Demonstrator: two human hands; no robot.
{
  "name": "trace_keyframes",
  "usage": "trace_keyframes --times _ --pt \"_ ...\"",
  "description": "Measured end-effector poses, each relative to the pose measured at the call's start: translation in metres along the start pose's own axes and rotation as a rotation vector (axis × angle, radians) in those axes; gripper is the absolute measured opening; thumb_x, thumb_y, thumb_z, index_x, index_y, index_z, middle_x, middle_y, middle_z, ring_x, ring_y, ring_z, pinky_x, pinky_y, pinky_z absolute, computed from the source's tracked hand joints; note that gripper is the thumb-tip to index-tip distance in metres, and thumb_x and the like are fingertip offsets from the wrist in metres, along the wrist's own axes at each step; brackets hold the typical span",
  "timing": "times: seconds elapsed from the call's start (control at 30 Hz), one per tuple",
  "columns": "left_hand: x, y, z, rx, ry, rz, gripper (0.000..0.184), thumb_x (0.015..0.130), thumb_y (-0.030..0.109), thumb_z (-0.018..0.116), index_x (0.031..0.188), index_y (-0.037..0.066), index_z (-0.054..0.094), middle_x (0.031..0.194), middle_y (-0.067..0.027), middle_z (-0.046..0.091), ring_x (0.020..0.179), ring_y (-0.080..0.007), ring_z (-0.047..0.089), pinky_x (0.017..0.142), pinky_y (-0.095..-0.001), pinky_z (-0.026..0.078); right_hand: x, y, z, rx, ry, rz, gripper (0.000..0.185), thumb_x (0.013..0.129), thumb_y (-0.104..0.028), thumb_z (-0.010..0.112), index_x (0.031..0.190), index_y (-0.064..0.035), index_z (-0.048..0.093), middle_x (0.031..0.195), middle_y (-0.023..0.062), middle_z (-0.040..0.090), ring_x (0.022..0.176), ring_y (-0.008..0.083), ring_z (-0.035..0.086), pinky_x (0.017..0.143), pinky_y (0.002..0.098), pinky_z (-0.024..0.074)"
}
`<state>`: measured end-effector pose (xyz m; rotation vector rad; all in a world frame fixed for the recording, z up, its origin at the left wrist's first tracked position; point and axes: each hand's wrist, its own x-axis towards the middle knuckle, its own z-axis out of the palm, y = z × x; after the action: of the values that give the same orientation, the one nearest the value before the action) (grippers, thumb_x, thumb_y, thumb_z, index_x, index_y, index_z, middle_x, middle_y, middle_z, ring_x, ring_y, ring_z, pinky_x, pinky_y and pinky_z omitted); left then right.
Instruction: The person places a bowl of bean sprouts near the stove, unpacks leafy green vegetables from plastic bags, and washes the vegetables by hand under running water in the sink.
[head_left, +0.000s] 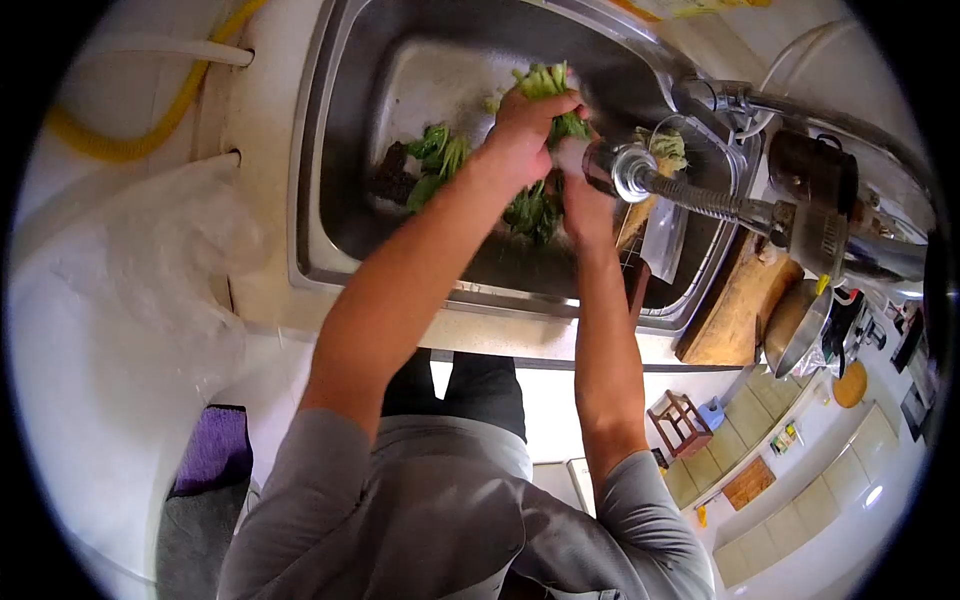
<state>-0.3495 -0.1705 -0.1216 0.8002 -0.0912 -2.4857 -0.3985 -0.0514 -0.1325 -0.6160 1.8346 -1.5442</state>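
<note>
My left hand is closed round a bunch of leafy greens over the sink, the pale stems showing above its fingers. My right hand is beside it under the faucet head, against the lower part of the bunch; the faucet and running water partly hide its fingers, so its grip is unclear. Dark green leaves hang below both hands. More greens lie on the sink floor to the left, next to a dark brown clump.
At the sink's right side, a wire rack holds a cleaver and a pale leafy vegetable. A wooden board and a metal pan stand further right. A plastic bag lies on the left.
</note>
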Motion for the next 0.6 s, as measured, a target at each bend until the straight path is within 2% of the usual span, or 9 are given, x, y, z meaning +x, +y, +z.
trace_keyframes --times 0.07,0.13,0.27,0.33,0.37,0.4,0.43,0.53,0.6 --pt "0.003 0.015 0.001 0.613 -0.172 0.131 0.028 0.088 0.004 0.068 0.115 0.003 0.058 0.092 -0.0057 0.064 0.084 -0.0196 0.066 0.077 -0.0354 0.053 0.007 0.017 -0.018 -0.615 -0.097 -0.471 0.025 0.093 -0.006 0.063 0.117 -0.0016 0.057 0.095 0.0032 0.058 0.086 0.0169 0.054 0.075 0.0359 0.0453" --pt "0.019 0.022 -0.008 0.836 -0.249 0.184 0.024 0.090 0.007 0.067 0.112 0.002 0.058 0.090 -0.0065 0.065 0.084 -0.0195 0.068 0.077 -0.0346 0.053 0.007 0.001 -0.009 -0.708 -0.095 -0.542 0.016 0.094 -0.007 0.062 0.108 0.0002 0.059 0.088 0.0035 0.057 0.079 0.0170 0.053 0.066 0.0354 0.0430" --pt "0.020 0.046 0.015 1.149 -0.341 0.394 0.012 0.092 0.010 0.066 0.098 0.003 0.058 0.078 -0.0065 0.062 0.071 -0.0175 0.066 0.074 -0.0347 0.054 0.008 -0.004 0.007 -0.154 -0.094 -0.165 0.031 0.093 -0.006 0.061 0.124 -0.0032 0.056 0.096 0.0013 0.060 0.085 0.0195 0.058 0.073 0.0346 0.0497" --pt "0.017 0.048 0.022 0.548 -0.268 0.069 0.013 0.087 0.009 0.070 0.091 0.000 0.061 0.076 -0.0079 0.066 0.070 -0.0195 0.068 0.061 -0.0331 0.053 0.004 -0.012 0.011 0.042 -0.067 -0.014 0.035 0.093 -0.005 0.062 0.127 -0.0049 0.055 0.100 0.0015 0.062 0.089 0.0207 0.060 0.077 0.0356 0.0529" --pt "0.044 0.046 0.003 0.772 -0.111 0.061 0.018 0.092 0.018 0.069 0.092 0.000 0.065 0.085 -0.0169 0.068 0.069 -0.0271 0.063 0.077 -0.0544 0.056 0.006 -0.019 0.007 0.313 -0.100 0.150 0.040 0.096 -0.014 0.060 0.134 -0.0073 0.050 0.117 0.0035 0.058 0.102 0.0213 0.058 0.082 0.0370 0.0519" --pt "0.049 0.046 -0.004 0.775 -0.110 0.057 0.018 0.092 0.018 0.069 0.092 0.000 0.065 0.085 -0.0169 0.068 0.069 -0.0271 0.063 0.077 -0.0544 0.056 0.006 -0.023 0.002 0.587 -0.130 0.316 0.046 0.098 -0.022 0.058 0.141 -0.0098 0.045 0.134 0.0055 0.055 0.116 0.0219 0.055 0.088 0.0383 0.0509" --pt "0.051 0.048 -0.010 0.485 -0.068 0.003 0.014 0.090 0.012 0.071 0.094 0.001 0.064 0.083 -0.0144 0.067 0.067 -0.0258 0.063 0.071 -0.0486 0.056 0.015 0.009 -0.008 0.737 0.006 0.387 0.038 0.091 -0.007 0.063 0.128 -0.0114 0.055 0.115 0.0071 0.064 0.101 0.0239 0.064 0.082 0.0495 0.0584" --pt "0.032 0.073 -0.007 0.302 -0.008 0.068 0.014 0.086 0.006 0.073 0.096 0.001 0.064 0.080 -0.0106 0.065 0.065 -0.0238 0.062 0.063 -0.0405 0.056 0.020 0.068 -0.014 0.354 0.052 0.482 0.037 0.091 -0.010 0.062 0.128 -0.0107 0.056 0.116 0.0089 0.064 0.103 0.0262 0.063 0.084 0.0485 0.0569" --pt "0.023 0.085 -0.013 0.781 -0.046 0.453 0.013 0.091 0.005 0.066 0.099 0.001 0.057 0.076 -0.0065 0.060 0.062 -0.0157 0.060 0.066 -0.0354 0.054 0.019 0.101 -0.008 -0.176 0.006 0.460 0.036 0.092 -0.012 0.061 0.127 -0.0102 0.056 0.117 0.0102 0.064 0.104 0.0278 0.063 0.085 0.0478 0.0559"
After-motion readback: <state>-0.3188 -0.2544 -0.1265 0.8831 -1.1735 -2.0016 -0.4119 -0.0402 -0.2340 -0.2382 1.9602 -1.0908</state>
